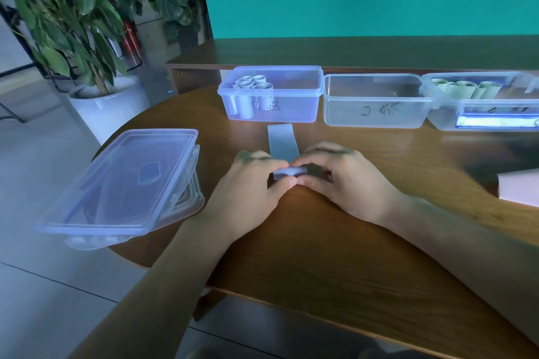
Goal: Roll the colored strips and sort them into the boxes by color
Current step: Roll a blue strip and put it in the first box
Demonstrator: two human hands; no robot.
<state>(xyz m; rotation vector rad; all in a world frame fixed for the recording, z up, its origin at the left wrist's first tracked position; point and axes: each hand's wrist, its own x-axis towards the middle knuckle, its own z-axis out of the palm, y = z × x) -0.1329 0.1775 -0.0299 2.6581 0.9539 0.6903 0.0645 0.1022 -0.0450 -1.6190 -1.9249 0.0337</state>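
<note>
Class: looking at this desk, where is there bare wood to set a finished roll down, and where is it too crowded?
Bare wood lies on the brown wooden table before both hands, and right of the right hand below the empty clear box. Crowded: the back row of boxes, the stacked clear lids at left, and the pale strip both hands are rolling.

Your wooden table point(335, 242) carries 3 clear boxes point(271, 93) along the back, stacked lids point(122, 183) at left edge, pale strip point(282, 140) mid-table.
</note>
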